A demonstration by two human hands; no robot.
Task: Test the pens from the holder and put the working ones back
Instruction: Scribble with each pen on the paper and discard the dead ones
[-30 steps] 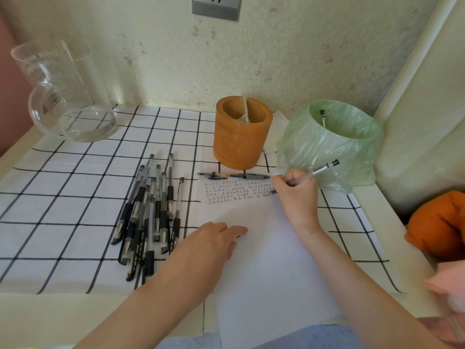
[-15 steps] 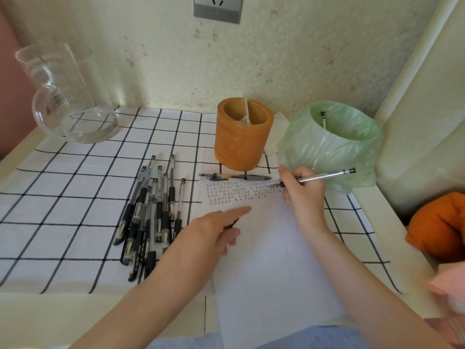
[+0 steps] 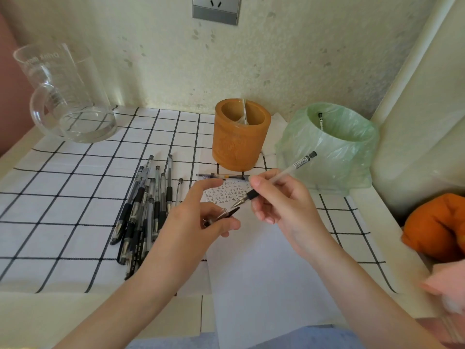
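2 hands have risen off the paper [image 3: 264,273]: my right hand [image 3: 281,200] grips the tested pen [image 3: 288,170], my left hand [image 3: 196,220] pinches its cap [image 3: 223,214]; recapping likely comes next.

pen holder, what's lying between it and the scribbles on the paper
In the head view, one pen lies crosswise between the orange pen holder and the scribbles on the paper.

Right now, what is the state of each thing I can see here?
Pen: uncapped, in right hand, tip above paper.
Cap: off, in left hand.
Holder: upright.
Pile of pens: lying on cloth.
Bin: upright, bag-lined.
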